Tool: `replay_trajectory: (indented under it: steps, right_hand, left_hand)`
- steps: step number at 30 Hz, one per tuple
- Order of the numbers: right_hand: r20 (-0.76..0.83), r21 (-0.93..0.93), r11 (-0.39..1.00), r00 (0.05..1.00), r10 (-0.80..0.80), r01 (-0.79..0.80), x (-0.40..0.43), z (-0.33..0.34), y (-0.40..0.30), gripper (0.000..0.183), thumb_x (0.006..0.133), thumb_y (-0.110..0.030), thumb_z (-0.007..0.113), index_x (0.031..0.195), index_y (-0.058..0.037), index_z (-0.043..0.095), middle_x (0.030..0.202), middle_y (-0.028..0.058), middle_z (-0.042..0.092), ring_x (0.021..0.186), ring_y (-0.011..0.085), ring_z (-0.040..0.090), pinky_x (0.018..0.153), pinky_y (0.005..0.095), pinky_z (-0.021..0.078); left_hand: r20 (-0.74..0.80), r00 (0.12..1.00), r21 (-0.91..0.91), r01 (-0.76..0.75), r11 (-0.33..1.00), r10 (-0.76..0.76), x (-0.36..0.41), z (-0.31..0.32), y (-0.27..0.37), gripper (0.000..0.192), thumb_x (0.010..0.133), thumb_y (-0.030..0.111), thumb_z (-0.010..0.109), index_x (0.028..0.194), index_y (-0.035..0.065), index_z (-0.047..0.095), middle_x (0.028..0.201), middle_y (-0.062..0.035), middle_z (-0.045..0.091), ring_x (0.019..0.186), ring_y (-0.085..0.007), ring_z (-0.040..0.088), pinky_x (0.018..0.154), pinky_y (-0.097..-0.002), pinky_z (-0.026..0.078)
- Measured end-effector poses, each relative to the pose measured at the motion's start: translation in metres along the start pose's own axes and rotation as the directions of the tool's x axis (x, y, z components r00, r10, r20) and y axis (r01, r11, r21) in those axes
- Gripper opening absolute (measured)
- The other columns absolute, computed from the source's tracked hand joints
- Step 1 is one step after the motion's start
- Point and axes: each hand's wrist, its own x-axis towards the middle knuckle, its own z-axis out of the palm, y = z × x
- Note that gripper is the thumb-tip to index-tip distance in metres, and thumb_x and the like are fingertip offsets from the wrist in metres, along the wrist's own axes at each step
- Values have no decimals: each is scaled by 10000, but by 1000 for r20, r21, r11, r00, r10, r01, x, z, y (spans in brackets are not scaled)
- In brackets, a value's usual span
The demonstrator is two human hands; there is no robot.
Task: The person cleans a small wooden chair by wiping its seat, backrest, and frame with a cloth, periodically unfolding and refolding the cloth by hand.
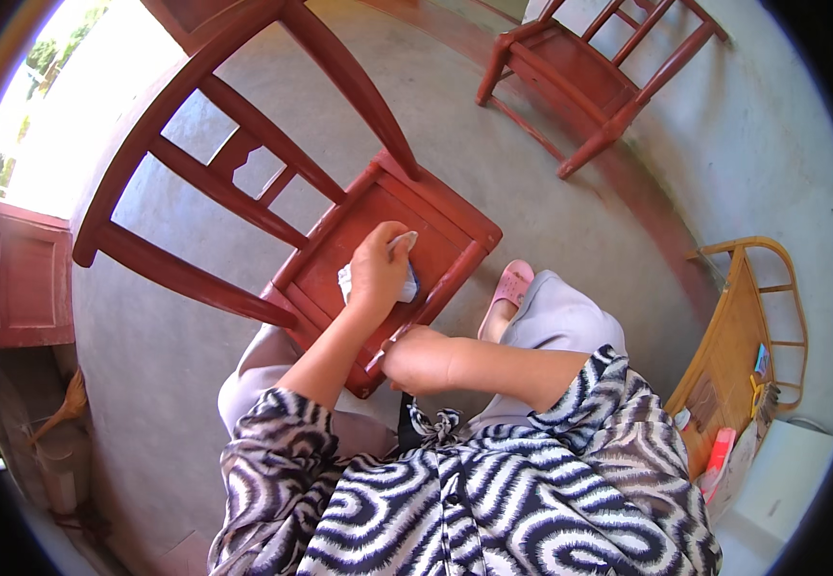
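Observation:
A red-painted wooden chair [452, 198] stands tilted in the view before me, its slatted back toward the upper left. Over the middle of its seat, my left hand [380, 270] is closed on a crumpled white cloth [409, 288]. Part of the cloth shows on both sides of the hand, and a whitish bit sticks out between thumb and fingers. My right hand [416, 360] is curled around the near edge of the seat, close to its corner; its fingertips are mostly hidden.
A second red chair [567, 72] stands by the wall at upper right. On the right is a bamboo-like piece of furniture [729, 331] with small items on it, beside a white box [783, 468]. A red wooden panel [16, 277] and a broom [63, 410] are at left.

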Motion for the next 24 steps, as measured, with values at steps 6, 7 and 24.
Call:
replay_trajectory:
  steps: [6, 7, 24]
  right_hand:
    - [-12, -36, 998, 998, -58, 57, 0, 1, 5, 176, 722, -185, 634, 813, -49, 698, 865, 141, 667, 836, 273, 642, 755, 391, 483]
    - [-4, -49, 997, 999, -53, 53, -1, -1, 6, 158, 707, -165, 629, 803, -66, 706, 861, 124, 674, 844, 264, 642, 764, 379, 477]
    - [-158, -112, 994, 987, -28, 10, 13, 32, 10, 185, 732, -158, 565, 822, -112, 720, 884, 67, 683, 910, 242, 625, 831, 359, 438]
  left_hand:
    - [106, 966, 285, -257, 924, 236, 2, 41, -20, 117, 807, 116, 587, 886, 58, 651, 822, -133, 604, 773, -329, 589, 711, -417, 464]
    - [147, 949, 323, -312, 894, 278, 2, 46, -24, 119, 809, 122, 602, 881, 47, 659, 826, -137, 606, 772, -328, 590, 715, -411, 470]
    - [374, 808, 240, -559, 794, 455, 17, 61, -32, 84, 738, 64, 627, 807, 60, 675, 849, -79, 580, 822, -272, 556, 747, -377, 420]
